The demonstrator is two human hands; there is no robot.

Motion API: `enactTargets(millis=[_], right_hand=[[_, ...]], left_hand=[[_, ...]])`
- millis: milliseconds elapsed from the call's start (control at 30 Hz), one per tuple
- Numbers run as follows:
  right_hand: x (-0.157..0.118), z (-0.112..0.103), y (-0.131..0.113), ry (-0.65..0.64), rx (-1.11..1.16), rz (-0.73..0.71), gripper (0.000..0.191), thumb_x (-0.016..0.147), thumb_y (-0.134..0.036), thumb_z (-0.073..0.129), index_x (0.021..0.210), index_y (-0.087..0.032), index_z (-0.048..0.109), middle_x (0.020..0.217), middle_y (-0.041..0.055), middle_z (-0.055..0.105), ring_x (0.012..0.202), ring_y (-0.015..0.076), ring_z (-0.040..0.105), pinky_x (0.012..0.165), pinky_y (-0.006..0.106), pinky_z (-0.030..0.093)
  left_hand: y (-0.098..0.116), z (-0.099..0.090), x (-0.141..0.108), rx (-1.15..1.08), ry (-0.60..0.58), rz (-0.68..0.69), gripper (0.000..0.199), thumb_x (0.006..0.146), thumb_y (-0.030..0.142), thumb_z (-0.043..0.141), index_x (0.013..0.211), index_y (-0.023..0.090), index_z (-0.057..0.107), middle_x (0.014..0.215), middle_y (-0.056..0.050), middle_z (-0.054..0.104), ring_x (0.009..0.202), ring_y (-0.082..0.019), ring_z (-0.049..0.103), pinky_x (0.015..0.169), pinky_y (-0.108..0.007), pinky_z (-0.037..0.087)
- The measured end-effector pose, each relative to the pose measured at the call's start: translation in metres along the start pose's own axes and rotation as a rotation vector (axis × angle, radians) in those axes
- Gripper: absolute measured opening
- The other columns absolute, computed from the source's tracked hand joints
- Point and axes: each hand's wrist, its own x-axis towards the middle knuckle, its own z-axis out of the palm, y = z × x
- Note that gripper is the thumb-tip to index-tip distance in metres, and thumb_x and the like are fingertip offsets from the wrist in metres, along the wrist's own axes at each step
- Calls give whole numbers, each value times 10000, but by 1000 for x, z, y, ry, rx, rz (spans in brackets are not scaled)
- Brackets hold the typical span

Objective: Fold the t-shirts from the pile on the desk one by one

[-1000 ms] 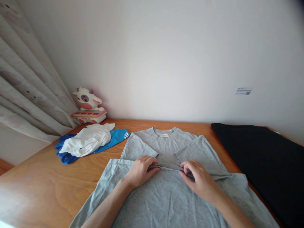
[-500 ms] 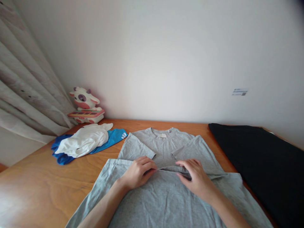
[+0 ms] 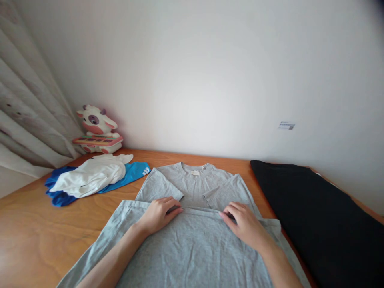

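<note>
A grey T-shirt [image 3: 195, 248] lies on the wooden table in front of me, its collar and label toward the wall and its short sleeves turned inward. Across its middle runs a straight hem edge, lying over the upper part. My left hand [image 3: 159, 217] pinches this edge left of centre, thumb and fingers closed on the cloth. To the right of centre, my right hand [image 3: 243, 224] grips the same edge between thumb and curled fingers. Between the two hands the edge is nearly straight.
A white garment [image 3: 93, 176] lies on a blue garment [image 3: 129, 178] at the left. Behind them stands a cow toy with a keyboard [image 3: 99, 134], near the curtain [image 3: 27, 104]. Black fabric [image 3: 312, 208] covers the table's right side. The wooden table [image 3: 45, 236] meets a white wall.
My right hand has closed on the hem, which was bunched and gaping there and now lies straighter. My left hand has shifted left along it. The view has turned slightly right.
</note>
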Motion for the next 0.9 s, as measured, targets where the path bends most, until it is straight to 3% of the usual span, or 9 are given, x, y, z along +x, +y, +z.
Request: enactTargets(millis=[167,367,433,567,667,800,900], right_hand=[[-8,-17,15,-106,-27,95,274,820,-448,800,852,-242,623,905,10,697,897,238,665,824,371,478],[-33,-54,55,-193,-17,167,218,848,-463,720,908,-261,665,962,21,729,941,252,676,878,385,464],[-40,-60,65,-199,37,176,199,917,-455,613,904,-263,661,941,24,728,910,236,675,856,370,467],[-49,-60,80,-190,116,246,402,1000,-510,408,767,-249,606,817,33,682,803,213,655,776,347,475],[-54,-57,86,-141,74,291,381,982,-531,431,810,-248,618,835,42,672,830,229,656,792,367,481],[-49,-53,74,-64,-4,207,317,949,-537,536,1072,-268,650,1073,63,690,1020,257,652,930,422,466],[-38,-45,58,-96,-11,130,328,905,-580,620,1029,-278,657,1089,52,687,1057,258,644,944,413,461]], left_hand=[[-4,1,0,25,-39,-113,252,1018,444,528,951,247,671,920,-8,759,845,-189,723,739,-266,490],[-16,0,-4,17,100,-215,319,981,522,531,1106,238,606,794,23,633,682,-156,645,654,-250,455],[-23,-6,-5,1,92,-221,332,983,526,510,1132,239,584,801,25,618,689,-155,638,662,-251,454],[-40,-34,-14,27,-72,-245,383,947,553,551,1178,249,568,854,8,673,755,-181,667,695,-270,456],[-56,-63,-29,84,-138,-291,419,906,603,593,1129,249,602,888,-6,697,788,-200,669,716,-281,451],[-80,-93,-48,123,-168,-326,436,849,654,626,908,224,658,813,-5,682,741,-199,629,669,-276,411],[-98,-103,-60,142,-167,-372,482,820,681,623,690,217,610,673,14,611,641,-177,555,595,-274,337]])
